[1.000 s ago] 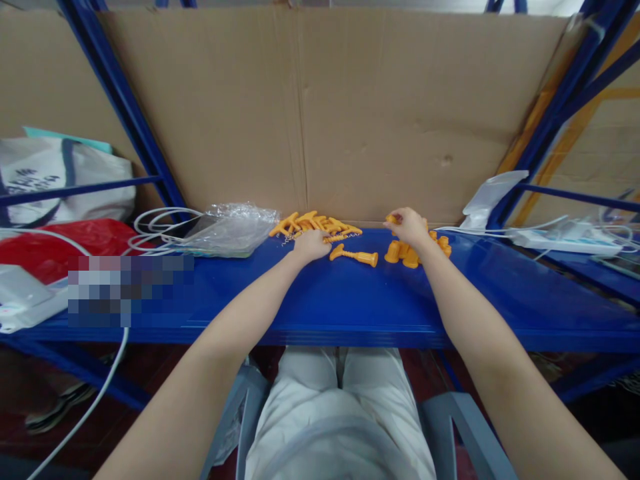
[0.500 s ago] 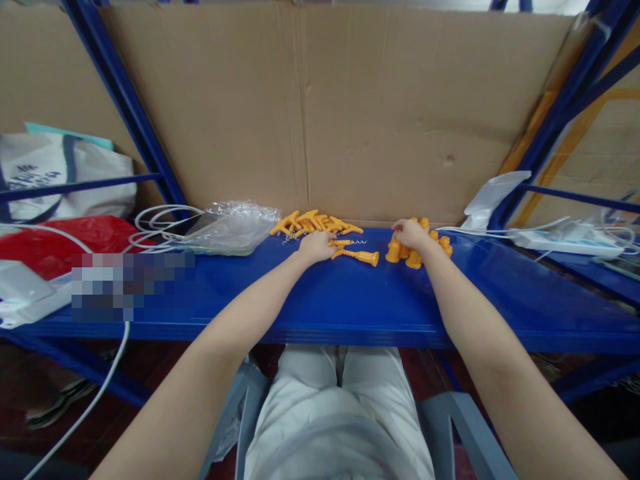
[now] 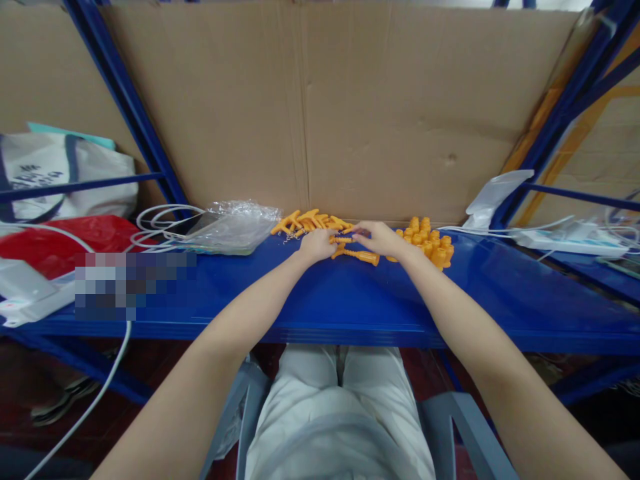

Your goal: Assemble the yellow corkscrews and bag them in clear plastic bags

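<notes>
My left hand (image 3: 316, 247) is closed around the T-shaped handle of an orange plastic corkscrew (image 3: 343, 239), whose ribbed shaft points right. Close to the shaft's tip, my right hand (image 3: 376, 238) has its fingers bent together; whatever is in them is hidden, and so is the metal spiral. Just below the hands lies another orange corkscrew (image 3: 364, 256) with a flared sleeve on its shaft. A pile of orange T-handles with metal spirals (image 3: 310, 219) sits behind my left hand. Several orange sleeves (image 3: 436, 248) stand grouped beyond my right wrist.
Clear plastic bags (image 3: 235, 227) and coiled white cable lie left on the blue shelf (image 3: 340, 300). A red bag (image 3: 70, 243) and a white power strip (image 3: 35, 297) are farther left. Cardboard (image 3: 350, 120) forms the back. Another power strip (image 3: 560, 241) lies right.
My right hand has moved left from the orange sleeves to the tip of the corkscrew. My left hand keeps its hold in nearly the same place.
</notes>
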`<action>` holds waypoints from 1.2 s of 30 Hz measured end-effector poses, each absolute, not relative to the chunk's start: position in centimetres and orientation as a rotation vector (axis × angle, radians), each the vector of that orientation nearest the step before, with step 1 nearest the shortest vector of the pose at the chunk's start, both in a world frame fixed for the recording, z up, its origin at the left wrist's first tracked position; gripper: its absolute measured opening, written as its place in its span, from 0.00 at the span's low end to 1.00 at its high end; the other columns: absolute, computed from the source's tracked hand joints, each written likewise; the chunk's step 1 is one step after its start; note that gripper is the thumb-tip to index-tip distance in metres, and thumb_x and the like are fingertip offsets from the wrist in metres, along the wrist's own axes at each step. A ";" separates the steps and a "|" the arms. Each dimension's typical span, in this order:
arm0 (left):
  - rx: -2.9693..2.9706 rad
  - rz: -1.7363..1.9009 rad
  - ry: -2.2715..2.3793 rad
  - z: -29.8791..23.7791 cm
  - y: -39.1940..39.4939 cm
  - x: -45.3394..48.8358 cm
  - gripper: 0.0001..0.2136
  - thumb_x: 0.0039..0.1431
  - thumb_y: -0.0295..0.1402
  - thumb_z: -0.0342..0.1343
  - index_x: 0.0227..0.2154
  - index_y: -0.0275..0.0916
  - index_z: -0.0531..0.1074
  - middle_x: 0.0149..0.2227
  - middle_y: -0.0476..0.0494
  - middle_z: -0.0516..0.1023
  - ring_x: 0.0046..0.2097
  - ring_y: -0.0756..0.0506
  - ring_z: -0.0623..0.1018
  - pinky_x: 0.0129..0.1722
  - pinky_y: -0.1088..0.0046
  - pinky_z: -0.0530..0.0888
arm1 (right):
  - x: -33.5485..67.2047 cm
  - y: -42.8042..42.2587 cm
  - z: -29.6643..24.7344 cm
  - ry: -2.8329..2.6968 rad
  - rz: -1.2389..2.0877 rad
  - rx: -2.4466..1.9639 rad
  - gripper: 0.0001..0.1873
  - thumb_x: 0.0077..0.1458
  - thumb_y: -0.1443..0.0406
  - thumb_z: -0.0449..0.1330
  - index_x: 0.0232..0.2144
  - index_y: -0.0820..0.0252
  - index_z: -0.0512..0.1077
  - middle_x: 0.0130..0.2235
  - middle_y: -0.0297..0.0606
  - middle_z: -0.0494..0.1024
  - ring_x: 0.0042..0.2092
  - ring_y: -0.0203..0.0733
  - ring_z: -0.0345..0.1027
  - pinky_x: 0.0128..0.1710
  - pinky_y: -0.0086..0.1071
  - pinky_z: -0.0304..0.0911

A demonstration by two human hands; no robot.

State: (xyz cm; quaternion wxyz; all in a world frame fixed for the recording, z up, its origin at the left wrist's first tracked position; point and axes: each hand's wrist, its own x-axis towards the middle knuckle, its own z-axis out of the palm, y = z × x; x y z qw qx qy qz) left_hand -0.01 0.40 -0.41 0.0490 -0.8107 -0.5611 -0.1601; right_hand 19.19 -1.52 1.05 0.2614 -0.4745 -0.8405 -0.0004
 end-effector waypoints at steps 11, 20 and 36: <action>-2.445 -0.518 -1.698 -0.5 0.3 0.3 0.24 0.60 0.32 0.53 0.60 0.54 0.71 0.54 0.48 0.81 0.56 0.41 0.78 0.55 0.65 0.75 | 18.2 -1.1 -0.3 -2.275 0.350 -1.135 0.12 0.56 0.70 0.56 0.39 0.62 0.79 0.30 0.35 0.80 0.30 0.37 0.71 0.34 0.31 0.66; -2.475 -0.660 -1.639 -0.7 1.3 -0.4 0.24 0.61 0.28 0.49 0.59 0.47 0.73 0.56 0.44 0.78 0.58 0.42 0.76 0.59 0.65 0.72 | 18.1 -0.3 -1.2 -2.082 0.815 -0.950 0.09 0.55 0.66 0.61 0.35 0.60 0.82 0.32 0.38 0.84 0.35 0.38 0.78 0.41 0.34 0.73; -2.731 -0.689 -1.124 -1.9 2.9 -0.2 0.18 0.59 0.26 0.49 0.49 0.38 0.78 0.49 0.41 0.81 0.52 0.43 0.79 0.57 0.65 0.74 | 19.3 -0.9 -0.2 -2.090 -0.073 -1.827 0.25 0.69 0.65 0.47 0.63 0.62 0.68 0.59 0.49 0.75 0.62 0.51 0.68 0.60 0.43 0.62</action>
